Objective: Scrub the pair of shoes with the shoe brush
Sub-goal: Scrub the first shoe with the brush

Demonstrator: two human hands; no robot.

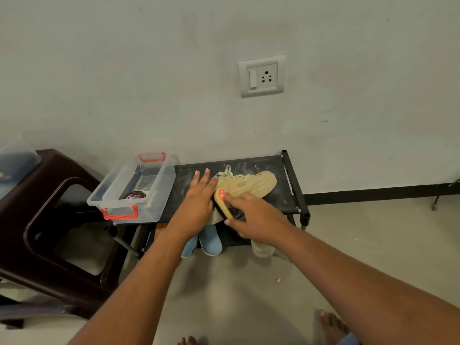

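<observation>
R hand (256, 217) is gripping yellow shoe brush (223, 203), fingers curled round it. L hand (196, 202) is lying flat, fingers straight, just beside. Beyond, beige shoe (251, 183) is lying on black rack (276, 199), clear box (159, 185) at left.

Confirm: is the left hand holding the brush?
No, the right hand grips the yellow brush, while the left hand lies flat with straight fingers.
</observation>
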